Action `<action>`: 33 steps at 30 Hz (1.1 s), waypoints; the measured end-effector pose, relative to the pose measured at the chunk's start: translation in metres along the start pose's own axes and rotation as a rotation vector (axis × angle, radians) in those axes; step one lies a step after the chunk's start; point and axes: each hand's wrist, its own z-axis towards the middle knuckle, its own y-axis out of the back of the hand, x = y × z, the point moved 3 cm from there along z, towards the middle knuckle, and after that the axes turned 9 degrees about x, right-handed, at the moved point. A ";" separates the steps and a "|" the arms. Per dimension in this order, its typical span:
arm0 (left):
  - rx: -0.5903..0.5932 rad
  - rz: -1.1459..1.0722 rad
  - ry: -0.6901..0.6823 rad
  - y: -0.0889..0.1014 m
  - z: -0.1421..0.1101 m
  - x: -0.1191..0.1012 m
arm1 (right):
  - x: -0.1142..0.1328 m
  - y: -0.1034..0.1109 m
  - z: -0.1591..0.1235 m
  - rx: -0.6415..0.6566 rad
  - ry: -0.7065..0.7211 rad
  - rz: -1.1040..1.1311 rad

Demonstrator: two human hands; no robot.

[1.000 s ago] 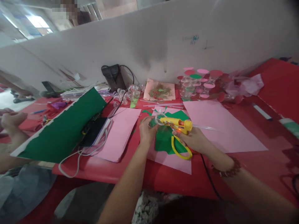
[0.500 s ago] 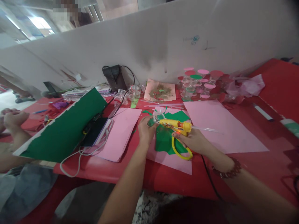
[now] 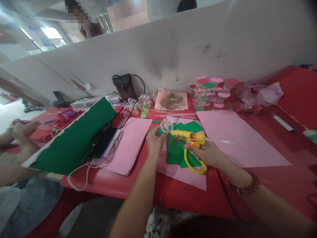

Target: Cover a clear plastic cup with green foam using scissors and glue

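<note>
From where I stood, the yellow glue gun [image 3: 184,135] lay over the counter [image 3: 178,198], its long axis running left to right, its nozzle pointing left. The clear plastic piece [image 3: 166,125] was just beyond that tip, its round rim showing; whether they touched, I couldn't tell. The gun's body reached left from the right hand [image 3: 210,153], whose fingers were closed around the grip; I couldn't see whether they squeezed the trigger. The nozzle end was nearer the left hand [image 3: 155,140], its fingers pinched narrowly on the clear piece, which sat at their far right side. A clear glue stick [image 3: 223,141] trailed right from the gun's back. Below lay green paper [image 3: 174,153] over a pink sheet [image 3: 193,180].
</note>
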 end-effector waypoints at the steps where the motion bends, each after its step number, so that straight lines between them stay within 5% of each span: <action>1: 0.000 -0.023 0.006 0.000 0.000 0.001 | -0.001 0.000 0.000 0.002 -0.010 0.004; 33: 0.032 -0.167 0.090 0.000 0.002 0.008 | -0.013 0.004 0.009 -0.047 0.003 0.057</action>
